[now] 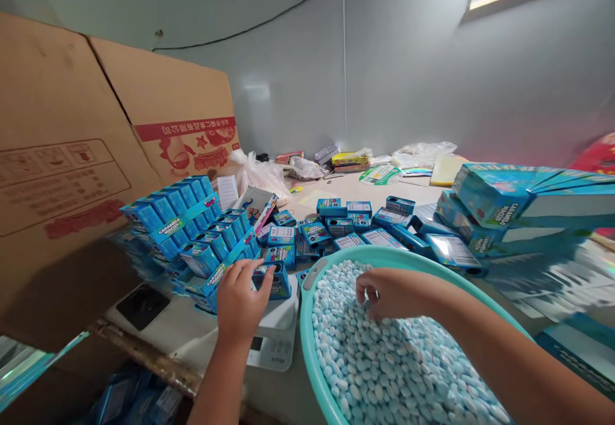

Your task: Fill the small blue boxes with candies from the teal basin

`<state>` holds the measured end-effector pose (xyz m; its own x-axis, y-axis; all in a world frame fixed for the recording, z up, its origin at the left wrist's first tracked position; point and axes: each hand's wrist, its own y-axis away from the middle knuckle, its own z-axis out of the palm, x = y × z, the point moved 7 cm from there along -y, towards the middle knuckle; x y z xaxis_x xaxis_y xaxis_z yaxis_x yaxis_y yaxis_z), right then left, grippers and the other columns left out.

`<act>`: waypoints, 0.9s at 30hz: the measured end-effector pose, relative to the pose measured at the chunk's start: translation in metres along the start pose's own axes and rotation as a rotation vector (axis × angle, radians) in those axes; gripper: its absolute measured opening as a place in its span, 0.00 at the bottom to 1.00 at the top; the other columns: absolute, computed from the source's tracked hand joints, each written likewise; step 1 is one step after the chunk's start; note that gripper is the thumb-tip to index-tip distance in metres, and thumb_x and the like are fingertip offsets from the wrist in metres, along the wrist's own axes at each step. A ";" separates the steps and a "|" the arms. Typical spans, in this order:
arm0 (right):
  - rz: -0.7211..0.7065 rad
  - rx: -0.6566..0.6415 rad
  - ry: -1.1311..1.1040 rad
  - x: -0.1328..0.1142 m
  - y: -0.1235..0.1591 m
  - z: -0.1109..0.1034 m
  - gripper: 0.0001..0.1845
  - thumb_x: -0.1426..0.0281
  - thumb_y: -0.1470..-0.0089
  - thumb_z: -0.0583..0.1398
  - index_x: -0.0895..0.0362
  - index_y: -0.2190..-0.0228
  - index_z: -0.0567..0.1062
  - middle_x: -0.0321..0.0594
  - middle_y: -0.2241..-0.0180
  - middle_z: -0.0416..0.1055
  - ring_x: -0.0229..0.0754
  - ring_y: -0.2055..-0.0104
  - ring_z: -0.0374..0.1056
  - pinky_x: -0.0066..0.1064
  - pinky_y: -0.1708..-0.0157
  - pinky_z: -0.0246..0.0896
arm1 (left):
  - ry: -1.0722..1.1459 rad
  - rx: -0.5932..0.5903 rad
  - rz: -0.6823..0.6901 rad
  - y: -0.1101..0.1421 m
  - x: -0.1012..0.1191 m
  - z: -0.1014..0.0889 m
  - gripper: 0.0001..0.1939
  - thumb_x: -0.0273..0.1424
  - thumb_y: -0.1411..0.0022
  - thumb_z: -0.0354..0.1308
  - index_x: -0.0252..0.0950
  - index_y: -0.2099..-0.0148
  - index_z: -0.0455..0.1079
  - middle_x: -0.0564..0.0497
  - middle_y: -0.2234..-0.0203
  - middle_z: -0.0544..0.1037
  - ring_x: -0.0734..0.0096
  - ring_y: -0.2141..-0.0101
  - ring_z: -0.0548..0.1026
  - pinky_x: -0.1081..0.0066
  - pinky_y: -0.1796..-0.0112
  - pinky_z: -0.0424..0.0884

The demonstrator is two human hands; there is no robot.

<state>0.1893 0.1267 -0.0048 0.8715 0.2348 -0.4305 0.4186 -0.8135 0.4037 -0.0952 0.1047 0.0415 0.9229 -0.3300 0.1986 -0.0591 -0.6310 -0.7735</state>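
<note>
My left hand (239,303) grips a small blue cardboard box (272,282) by its side, at the front of a crowd of similar boxes. Those boxes stand in tight rows (182,226) and lie loose across the table (336,233). My right hand (384,293) hangs over a teal plastic basin (307,341), its fingertips curled down onto the heaped pale blue candies (394,361). Whether those fingers pinch any candy is hidden. The basin's near side runs out of the picture.
A white digital scale (273,348) sits below my left hand, beside the basin. Larger blue boxes (500,204) are stacked at the right. A cardboard sheet (72,143) leans at the left. Plastic bags (259,175) and small packets lie along the grey wall (408,59).
</note>
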 end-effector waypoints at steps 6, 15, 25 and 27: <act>0.037 0.002 -0.010 0.004 -0.002 0.001 0.23 0.66 0.61 0.65 0.48 0.58 0.80 0.34 0.59 0.80 0.46 0.61 0.74 0.30 0.72 0.54 | -0.173 -0.137 -0.079 0.016 -0.007 0.005 0.15 0.41 0.33 0.57 0.39 0.53 0.79 0.42 0.54 0.80 0.49 0.53 0.76 0.53 0.51 0.71; 0.031 0.003 -0.016 0.000 -0.002 0.002 0.20 0.65 0.60 0.65 0.49 0.60 0.80 0.35 0.60 0.80 0.46 0.62 0.73 0.31 0.72 0.55 | 0.045 -0.101 -0.112 0.020 0.054 0.010 0.17 0.40 0.34 0.57 0.37 0.49 0.78 0.36 0.43 0.73 0.43 0.43 0.70 0.45 0.43 0.66; 0.006 0.019 0.013 0.015 -0.009 -0.004 0.20 0.62 0.57 0.68 0.56 0.60 0.80 0.40 0.62 0.78 0.45 0.64 0.71 0.31 0.69 0.57 | 0.455 -0.961 0.016 0.052 0.165 0.034 0.24 0.44 0.44 0.67 0.40 0.47 0.76 0.43 0.49 0.77 0.48 0.48 0.72 0.52 0.46 0.69; 0.036 0.017 0.032 0.015 -0.009 -0.003 0.20 0.60 0.55 0.67 0.56 0.60 0.79 0.42 0.61 0.77 0.46 0.63 0.71 0.33 0.69 0.57 | 0.397 -0.983 0.073 0.057 0.169 0.035 0.25 0.46 0.42 0.64 0.39 0.46 0.75 0.42 0.49 0.76 0.46 0.47 0.70 0.50 0.47 0.69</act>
<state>0.1996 0.1392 -0.0121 0.8938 0.2215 -0.3899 0.3824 -0.8306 0.4049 0.0711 0.0376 0.0098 0.7245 -0.4836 0.4911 -0.5550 -0.8319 -0.0005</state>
